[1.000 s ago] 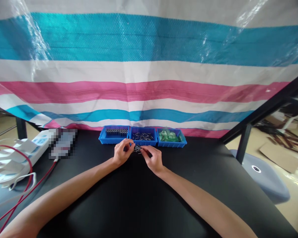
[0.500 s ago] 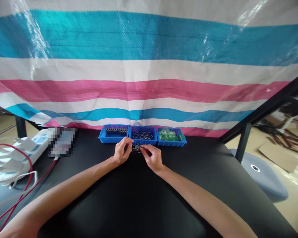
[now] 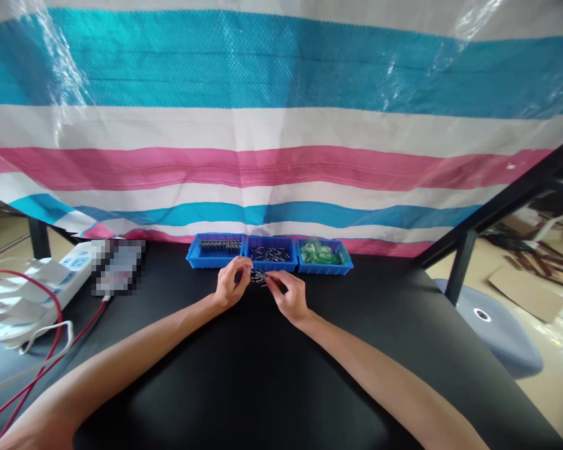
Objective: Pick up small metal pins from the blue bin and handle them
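My left hand [image 3: 231,284] is closed in a pinch at the left end of a small cluster of thin, shiny metal pieces [image 3: 258,278], which look like screws or pins. From the other side my right hand [image 3: 288,295] pinches the same cluster between thumb and fingers. Their exact kind is too small to make out. Just behind the hands stands a blue bin [image 3: 281,265] with loose thin metal pins or screws. Left of it, another blue bin [image 3: 201,262] holds rows of dark metal cylinders. A third blue bin [image 3: 326,269] on the right contains green plastic packets [image 3: 319,253].
The bins stand in a row on a black table [image 3: 244,381], before a striped sheet [image 3: 281,169]. At left lie a white power strip [image 3: 70,275], plugs, a red cable [image 3: 82,337] and a pixelated device [image 3: 119,267]. A grey stool [image 3: 497,331] stands beyond the right edge.
Both hands stay nearly in place around the small metal pieces, with only slight finger shifts. The whole view has tilted very slightly.
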`<move>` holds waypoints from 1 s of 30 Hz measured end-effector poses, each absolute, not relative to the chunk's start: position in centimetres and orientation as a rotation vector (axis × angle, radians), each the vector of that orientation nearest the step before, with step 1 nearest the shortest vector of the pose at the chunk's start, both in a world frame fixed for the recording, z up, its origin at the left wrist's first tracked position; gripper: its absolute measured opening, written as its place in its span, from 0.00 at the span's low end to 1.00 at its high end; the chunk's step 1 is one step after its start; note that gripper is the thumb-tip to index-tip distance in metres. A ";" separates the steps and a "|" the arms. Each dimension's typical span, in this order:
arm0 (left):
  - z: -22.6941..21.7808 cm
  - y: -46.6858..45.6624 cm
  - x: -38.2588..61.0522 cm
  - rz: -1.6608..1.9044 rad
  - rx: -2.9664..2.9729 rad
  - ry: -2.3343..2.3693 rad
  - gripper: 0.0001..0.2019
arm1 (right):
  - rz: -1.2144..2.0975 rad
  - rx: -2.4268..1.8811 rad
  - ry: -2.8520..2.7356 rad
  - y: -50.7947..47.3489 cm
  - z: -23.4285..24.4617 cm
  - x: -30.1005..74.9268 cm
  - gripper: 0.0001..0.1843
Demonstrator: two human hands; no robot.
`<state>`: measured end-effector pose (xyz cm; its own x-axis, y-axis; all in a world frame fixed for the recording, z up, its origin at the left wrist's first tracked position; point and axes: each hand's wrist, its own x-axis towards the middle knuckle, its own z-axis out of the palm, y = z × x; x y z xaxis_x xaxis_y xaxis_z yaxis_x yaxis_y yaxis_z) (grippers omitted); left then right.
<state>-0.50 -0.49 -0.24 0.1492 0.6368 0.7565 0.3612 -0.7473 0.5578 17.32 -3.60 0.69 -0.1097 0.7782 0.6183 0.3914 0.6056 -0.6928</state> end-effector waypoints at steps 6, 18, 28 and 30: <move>-0.2 -0.6 -0.5 1.635 2.155 0.974 0.05 | 0.425 -0.976 -1.735 -3.6 0.7 17.3 0.08; -0.2 -0.6 -0.5 1.657 2.142 0.959 0.05 | 0.443 -0.963 -1.730 -3.6 0.7 17.3 0.08; -0.4 -0.4 -0.5 1.684 2.169 0.939 0.06 | 0.451 -0.959 -1.724 -3.6 0.6 17.3 0.07; -0.4 -0.3 -0.5 1.686 2.170 0.939 0.06 | 0.442 -0.954 -1.725 -3.6 0.6 17.3 0.07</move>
